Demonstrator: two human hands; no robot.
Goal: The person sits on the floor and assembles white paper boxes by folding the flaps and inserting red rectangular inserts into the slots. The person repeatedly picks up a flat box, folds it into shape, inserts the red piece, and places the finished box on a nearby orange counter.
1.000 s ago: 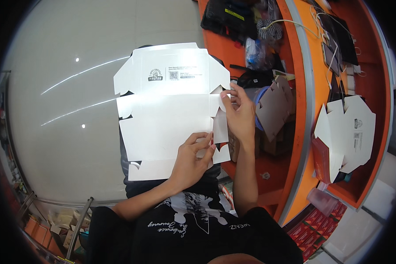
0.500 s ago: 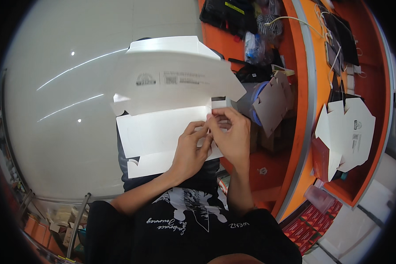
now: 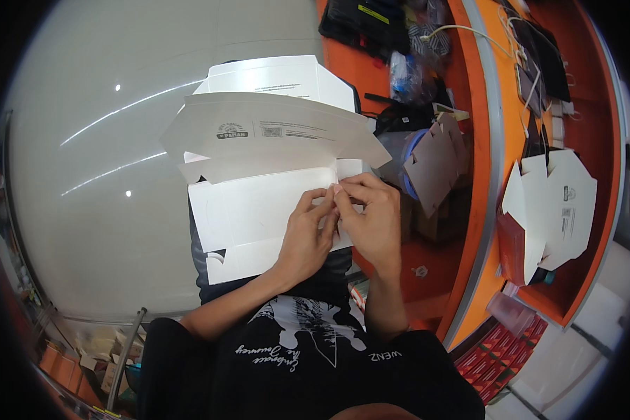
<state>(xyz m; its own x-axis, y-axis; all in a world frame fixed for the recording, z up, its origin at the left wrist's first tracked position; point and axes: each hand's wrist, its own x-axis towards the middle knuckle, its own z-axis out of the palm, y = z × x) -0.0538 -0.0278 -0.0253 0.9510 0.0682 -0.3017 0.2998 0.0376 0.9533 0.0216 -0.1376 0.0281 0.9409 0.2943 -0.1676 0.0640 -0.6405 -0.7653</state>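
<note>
A white flat cardboard box blank with creases and cut flaps lies across my lap. Its printed far panel stands tilted up, and another white cardboard sheet shows behind it. My left hand rests over the blank's right part, fingers bent and thumb tucked in. Beside it, my right hand pinches the right edge near a fold, its fingertips meeting those of the left. Both hands grip the cardboard at the right-side flap, which they partly hide.
On the orange shelving at right stand folded white cardboard boxes. More cardboard leans by a blue-rimmed bin. Cables, a black case and plastic bags lie farther back. Red packets sit at lower right.
The tilted far panel has swung lower, baring more of the sheet behind it. Both hands keep their hold at the right flap, with small finger shifts.
</note>
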